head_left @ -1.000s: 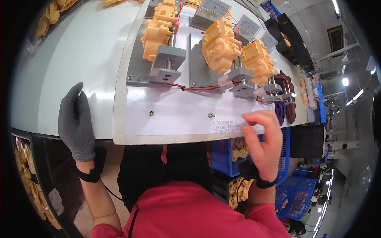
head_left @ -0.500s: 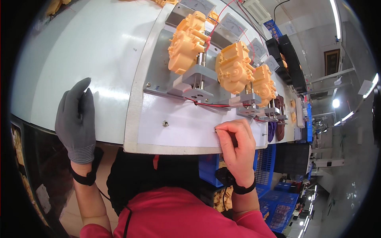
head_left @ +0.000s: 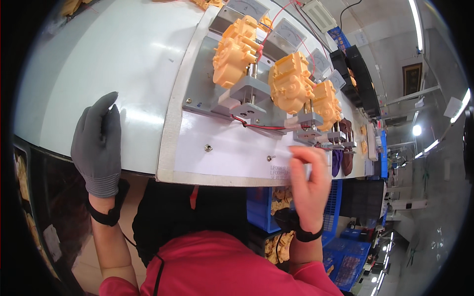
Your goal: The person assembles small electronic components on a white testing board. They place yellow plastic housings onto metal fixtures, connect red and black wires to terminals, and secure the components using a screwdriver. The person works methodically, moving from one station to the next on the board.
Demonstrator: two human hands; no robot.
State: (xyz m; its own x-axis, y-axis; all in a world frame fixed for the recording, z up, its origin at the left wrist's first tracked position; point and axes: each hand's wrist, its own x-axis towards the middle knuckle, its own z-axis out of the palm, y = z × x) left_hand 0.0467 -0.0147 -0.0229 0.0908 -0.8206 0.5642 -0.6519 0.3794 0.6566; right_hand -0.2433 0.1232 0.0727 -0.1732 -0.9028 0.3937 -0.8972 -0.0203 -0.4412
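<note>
Three orange plastic housings (head_left: pixel 286 84) stood mounted on grey fixtures (head_left: pixel 247 96) along the white test panel (head_left: pixel 222 148), so loading looked done and the two toggle switches (head_left: pixel 270 158) untouched. Right hand (head_left: pixel 310 187), bare, hovered loosely curled, grasping nothing, just beside one. Left hand (head_left: pixel 98 143), gloved, lay flat on the white table (head_left: pixel 98 64).

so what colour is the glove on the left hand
Dark grey, a knit glove on the left hand, lying flat on the white table; seen in the head view.

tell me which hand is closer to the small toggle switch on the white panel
Right. The right hand hovers just beside the toggle switch; the gloved left hand rests on the table edge far off.
</note>
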